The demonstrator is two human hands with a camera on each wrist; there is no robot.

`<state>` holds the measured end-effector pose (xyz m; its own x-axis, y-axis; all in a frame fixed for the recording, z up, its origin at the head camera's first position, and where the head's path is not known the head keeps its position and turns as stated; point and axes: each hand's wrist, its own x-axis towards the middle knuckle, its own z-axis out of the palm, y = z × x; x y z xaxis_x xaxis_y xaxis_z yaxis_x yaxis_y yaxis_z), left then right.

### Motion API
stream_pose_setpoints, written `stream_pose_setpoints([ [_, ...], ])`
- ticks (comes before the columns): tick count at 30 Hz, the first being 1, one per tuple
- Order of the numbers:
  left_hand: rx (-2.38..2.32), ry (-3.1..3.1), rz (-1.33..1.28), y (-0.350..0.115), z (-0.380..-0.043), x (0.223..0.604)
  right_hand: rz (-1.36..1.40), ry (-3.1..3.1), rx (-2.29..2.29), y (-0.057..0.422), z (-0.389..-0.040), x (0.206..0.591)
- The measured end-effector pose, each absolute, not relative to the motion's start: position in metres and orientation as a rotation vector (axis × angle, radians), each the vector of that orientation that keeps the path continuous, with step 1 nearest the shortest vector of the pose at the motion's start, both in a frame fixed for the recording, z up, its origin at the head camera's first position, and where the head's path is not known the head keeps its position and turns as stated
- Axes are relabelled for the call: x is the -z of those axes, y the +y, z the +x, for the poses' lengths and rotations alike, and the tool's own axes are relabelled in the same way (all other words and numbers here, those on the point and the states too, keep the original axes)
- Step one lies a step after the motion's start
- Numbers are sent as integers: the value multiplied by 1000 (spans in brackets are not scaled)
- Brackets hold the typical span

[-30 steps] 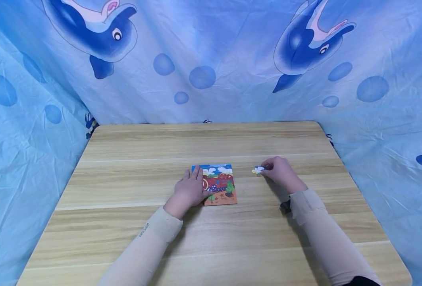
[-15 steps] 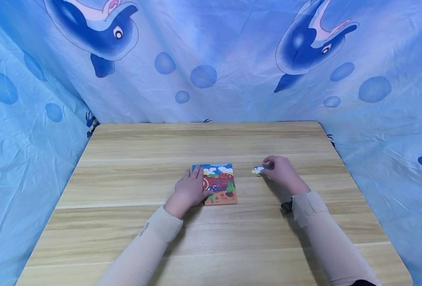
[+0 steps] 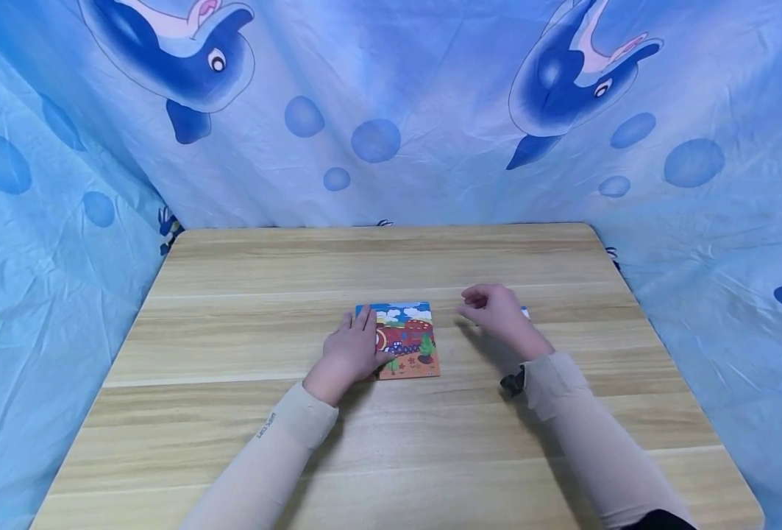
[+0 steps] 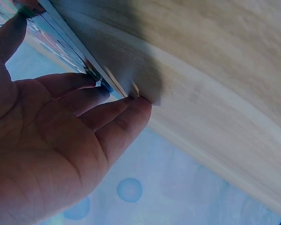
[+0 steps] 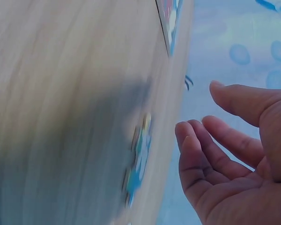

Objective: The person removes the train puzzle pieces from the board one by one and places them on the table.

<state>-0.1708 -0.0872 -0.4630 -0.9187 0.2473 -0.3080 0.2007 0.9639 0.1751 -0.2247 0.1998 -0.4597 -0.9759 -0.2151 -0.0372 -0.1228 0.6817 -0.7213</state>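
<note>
My left hand (image 3: 353, 346) lies along the left side of a square picture puzzle (image 3: 407, 342) showing clouds, a red train and green trees. In the left wrist view, its thumb (image 4: 11, 35) rests on the puzzle and the other fingers reach the far edge. My right hand (image 3: 499, 313) hovers right of the puzzle, fingers loosely bent, with nothing between thumb and fingertips. Below it, in the right wrist view, a blue, white and yellow jigsaw section (image 5: 140, 159) lies on the table. A blue-white bit (image 3: 525, 313) peeks out beyond the right hand in the head view; the hand hides the rest.
Both hands work over a wood-grain table (image 3: 285, 471) with rounded corners. Blue cloth curtains (image 3: 430, 184) printed with dolphins and bubbles hang along its back and sides. A dark band (image 3: 513, 383) sits at the right wrist.
My right hand has let go of the small jigsaw piece it pinched, lifted, and moved left toward the puzzle. The left hand stays on the puzzle.
</note>
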Motion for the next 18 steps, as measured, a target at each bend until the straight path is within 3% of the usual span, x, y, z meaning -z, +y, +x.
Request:
stream_pose_setpoints([
  [18,-231,2792,285,-89,-169,464,-348,2662,1202,136,-223,468],
])
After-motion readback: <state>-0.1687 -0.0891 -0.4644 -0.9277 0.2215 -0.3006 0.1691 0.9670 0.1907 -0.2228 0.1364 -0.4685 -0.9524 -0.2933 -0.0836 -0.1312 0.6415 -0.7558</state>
